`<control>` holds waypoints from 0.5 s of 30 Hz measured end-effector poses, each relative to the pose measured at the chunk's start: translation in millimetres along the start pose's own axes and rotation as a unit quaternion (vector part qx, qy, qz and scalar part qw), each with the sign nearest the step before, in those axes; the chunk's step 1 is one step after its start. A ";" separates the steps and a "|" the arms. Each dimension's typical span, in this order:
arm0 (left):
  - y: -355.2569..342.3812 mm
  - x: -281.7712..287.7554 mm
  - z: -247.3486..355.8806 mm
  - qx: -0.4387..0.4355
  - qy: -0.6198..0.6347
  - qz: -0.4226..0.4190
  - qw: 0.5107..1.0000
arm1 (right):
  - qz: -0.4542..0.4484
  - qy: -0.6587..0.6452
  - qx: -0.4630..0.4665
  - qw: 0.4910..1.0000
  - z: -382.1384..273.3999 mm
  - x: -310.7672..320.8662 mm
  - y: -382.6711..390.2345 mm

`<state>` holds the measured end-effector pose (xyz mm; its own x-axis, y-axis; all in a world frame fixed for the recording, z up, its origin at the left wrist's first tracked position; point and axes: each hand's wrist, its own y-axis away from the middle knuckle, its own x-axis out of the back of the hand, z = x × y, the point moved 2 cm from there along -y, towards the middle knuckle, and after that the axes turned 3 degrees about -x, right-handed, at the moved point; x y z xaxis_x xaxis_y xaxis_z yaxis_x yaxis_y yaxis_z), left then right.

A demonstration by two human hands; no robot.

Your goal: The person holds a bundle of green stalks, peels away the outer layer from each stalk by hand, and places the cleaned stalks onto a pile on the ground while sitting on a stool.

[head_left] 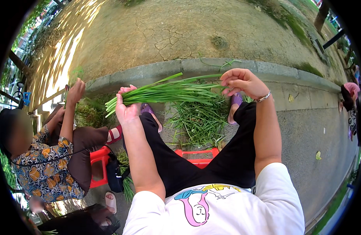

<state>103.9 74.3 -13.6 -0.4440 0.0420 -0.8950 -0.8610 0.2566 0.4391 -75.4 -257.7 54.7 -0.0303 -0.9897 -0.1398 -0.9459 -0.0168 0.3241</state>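
A bunch of long green garlic chives (168,93) lies crosswise in my left hand (127,107), whose fingers wrap round it near its left end. My right hand (241,81), with a bracelet at the wrist, is at the other end of the bunch. Its fingers are curled together at the leaf tips, and a blade or two runs into them. Beneath the bunch, between my purple shoes, a loose heap of green blades and trimmings (202,121) covers the pavement.
A red plastic stool (198,156) shows between my legs. At my left, a person in a patterned shirt (51,168) sits on another red stool (99,167), with a black bag (115,174) beside it. A stone kerb (149,70) runs ahead, with cracked bare earth (161,35) beyond.
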 end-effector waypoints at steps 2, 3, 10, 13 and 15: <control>0.9 0.5 -0.8 0.005 0.007 -0.002 1.000 | -0.024 0.000 0.021 0.999 1.9 2.0 1.3; 1.1 0.4 -0.5 0.002 0.005 -0.006 1.000 | -0.036 -0.001 0.022 0.999 2.4 2.7 0.8; 4.9 -1.5 -2.0 -0.012 -0.007 -0.022 1.000 | -0.036 0.034 0.025 0.999 8.6 5.1 -2.1; 4.2 -0.2 1.4 -0.011 -0.005 -0.045 0.999 | -0.021 0.087 0.023 0.996 13.9 6.7 -4.8; 4.7 -0.2 3.8 -0.008 -0.004 -0.062 0.998 | -0.003 0.107 0.025 0.994 18.4 6.3 -7.7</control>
<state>100.9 79.2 -11.7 -0.3320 0.0183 -0.9431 -0.9132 0.2444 0.3262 -74.3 -261.2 34.0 0.0397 -0.9972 0.0630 -0.9609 -0.0208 0.2763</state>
